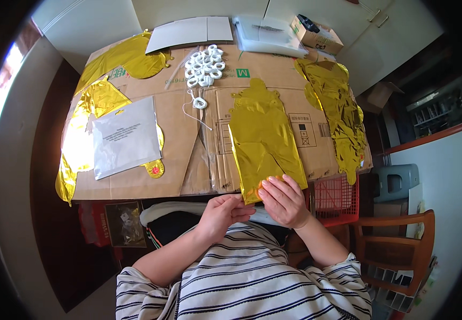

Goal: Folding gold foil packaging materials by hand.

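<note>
At the near edge of a table covered with flattened cardboard (180,160), in the head view, a gold foil piece (263,138) lies lengthwise, its scalloped end pointing away and its near end in the person's hands. The left hand (221,216) has thumb and forefinger together, pinching the near left corner. The fingers of the right hand (285,202) lie across the near right part; the thumb is hidden beneath, so I cannot tell whether that hand is clamped on the foil or only resting on it.

The foil looks very light, limp and slick, likely to slide on the cardboard and to crease under a hard pinch. A flat hold with the finger pads near the corners should suit it best; the thin lobes at the far end seem the poorer place to take hold.

As for writing, a grey packet (125,138) on the left bears a block of small dark print, too fine to read with certainty. The cardboard shows green lettering and a green square mark (242,72) and, right of the foil, black outlined handling symbols (303,132). No print shows on the held foil.
</note>
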`<state>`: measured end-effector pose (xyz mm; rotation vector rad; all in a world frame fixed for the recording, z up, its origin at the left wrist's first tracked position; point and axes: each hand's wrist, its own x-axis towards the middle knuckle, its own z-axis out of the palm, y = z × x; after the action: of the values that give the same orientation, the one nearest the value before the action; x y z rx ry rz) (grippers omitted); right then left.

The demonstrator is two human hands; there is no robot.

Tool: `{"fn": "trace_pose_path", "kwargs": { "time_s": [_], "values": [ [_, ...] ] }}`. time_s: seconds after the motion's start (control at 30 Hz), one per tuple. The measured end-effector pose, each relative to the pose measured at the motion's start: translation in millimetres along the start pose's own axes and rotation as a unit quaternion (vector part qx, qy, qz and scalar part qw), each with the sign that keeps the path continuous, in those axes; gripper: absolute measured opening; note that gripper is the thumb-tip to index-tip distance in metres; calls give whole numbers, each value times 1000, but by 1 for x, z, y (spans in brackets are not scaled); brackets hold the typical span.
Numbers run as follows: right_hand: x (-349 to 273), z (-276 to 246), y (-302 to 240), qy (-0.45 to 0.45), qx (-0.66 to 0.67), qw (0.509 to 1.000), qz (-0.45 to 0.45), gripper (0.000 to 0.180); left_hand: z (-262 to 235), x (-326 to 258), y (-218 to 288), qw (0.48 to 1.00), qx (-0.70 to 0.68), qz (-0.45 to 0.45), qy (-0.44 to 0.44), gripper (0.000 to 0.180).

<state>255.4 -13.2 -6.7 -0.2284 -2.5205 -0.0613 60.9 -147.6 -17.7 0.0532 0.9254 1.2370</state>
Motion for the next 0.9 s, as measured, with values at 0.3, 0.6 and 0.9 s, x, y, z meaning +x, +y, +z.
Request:
{"fn": "trace_pose_path", "kwargs": {
  "time_s": [0.3, 0.6, 0.9],
  "values": [
    [-8, -23, -5, 79, 82, 989, 95, 21, 20, 6, -3, 998, 23, 27, 42, 24],
    [-47, -8, -23, 49, 571, 520, 633, 33, 23, 5, -2, 997, 55, 23, 43, 25],
    [-23, 1, -26, 35, 598, 512, 615, 39, 25, 4, -2, 994, 80, 33, 63, 29]
  ]
}}
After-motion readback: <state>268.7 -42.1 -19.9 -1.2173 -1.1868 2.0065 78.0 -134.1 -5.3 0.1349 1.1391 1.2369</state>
